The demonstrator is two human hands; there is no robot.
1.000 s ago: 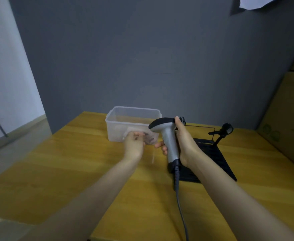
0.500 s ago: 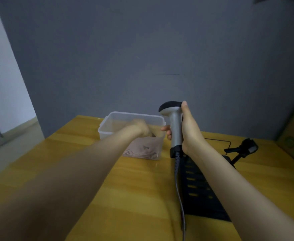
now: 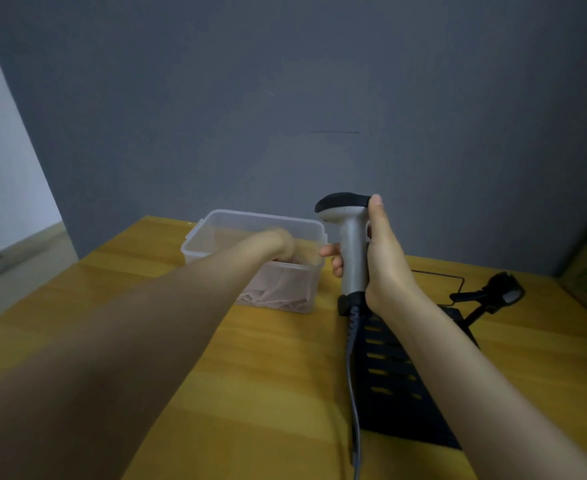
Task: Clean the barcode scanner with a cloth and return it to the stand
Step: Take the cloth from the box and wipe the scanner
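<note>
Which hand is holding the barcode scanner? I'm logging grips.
The right hand, wrapped around the grey-and-black barcode scanner; the left hand reaches into the clear plastic tub.

yellow wooden table (image 3: pixel 257 393): clear plastic tub (image 3: pixel 195 242) near the far edge, flat black slotted stand base (image 3: pixel 394 382) right of it

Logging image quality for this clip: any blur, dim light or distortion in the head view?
Head view: dim, flat light; left hand smeared inside the plastic box; barcode scanner and right hand sharper; wide-angle stretch enlarges the near forearms.
</note>
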